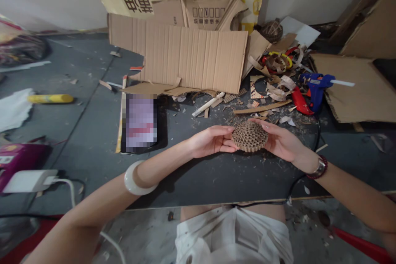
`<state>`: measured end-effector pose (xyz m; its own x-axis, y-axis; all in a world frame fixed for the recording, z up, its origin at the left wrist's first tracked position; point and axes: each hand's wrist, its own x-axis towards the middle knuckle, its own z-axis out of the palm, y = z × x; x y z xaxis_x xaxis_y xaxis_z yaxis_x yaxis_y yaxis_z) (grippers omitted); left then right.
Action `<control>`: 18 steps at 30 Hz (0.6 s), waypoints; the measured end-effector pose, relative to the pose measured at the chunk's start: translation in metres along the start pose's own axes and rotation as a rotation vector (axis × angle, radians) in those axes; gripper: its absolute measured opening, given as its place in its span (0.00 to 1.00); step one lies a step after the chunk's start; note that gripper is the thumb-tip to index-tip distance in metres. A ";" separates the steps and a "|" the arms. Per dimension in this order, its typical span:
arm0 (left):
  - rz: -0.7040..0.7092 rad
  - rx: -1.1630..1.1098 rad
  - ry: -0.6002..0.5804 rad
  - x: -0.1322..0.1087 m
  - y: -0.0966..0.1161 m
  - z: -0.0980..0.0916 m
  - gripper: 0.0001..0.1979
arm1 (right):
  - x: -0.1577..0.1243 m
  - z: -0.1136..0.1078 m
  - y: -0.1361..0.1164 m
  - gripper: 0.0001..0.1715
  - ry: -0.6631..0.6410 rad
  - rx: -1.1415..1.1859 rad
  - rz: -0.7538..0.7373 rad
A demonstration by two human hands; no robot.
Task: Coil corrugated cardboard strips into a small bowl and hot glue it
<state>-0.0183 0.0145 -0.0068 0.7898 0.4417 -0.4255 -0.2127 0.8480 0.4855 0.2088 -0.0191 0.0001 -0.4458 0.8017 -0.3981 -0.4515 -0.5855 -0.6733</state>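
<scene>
A round dome of coiled corrugated cardboard strips (249, 135) is held between both hands just above a dark board (201, 173). My left hand (210, 141) grips its left edge with the fingers closed on it. My right hand (280, 139) cups its right side and underside, fingers curled round it. A white bangle sits on my left wrist and a watch with a red bead bracelet on my right.
A phone (141, 122) lies left of the hands. A blue glue gun (315, 86), red-handled tools and cardboard scraps lie behind on the right. Large cardboard sheets (192, 55) stand at the back. A yellow tube (51, 98) and a white charger (29, 180) lie far left.
</scene>
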 end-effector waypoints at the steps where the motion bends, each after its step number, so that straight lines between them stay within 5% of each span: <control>1: 0.000 0.001 -0.001 0.000 0.000 0.000 0.07 | 0.000 0.000 0.000 0.15 -0.001 -0.004 0.000; 18: 0.032 -0.039 0.047 -0.001 0.001 0.001 0.08 | 0.002 -0.003 0.002 0.16 0.039 -0.016 -0.003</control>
<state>-0.0187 0.0146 -0.0049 0.7544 0.4811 -0.4466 -0.2599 0.8436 0.4698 0.2095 -0.0179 -0.0039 -0.4141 0.8075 -0.4200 -0.4403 -0.5816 -0.6840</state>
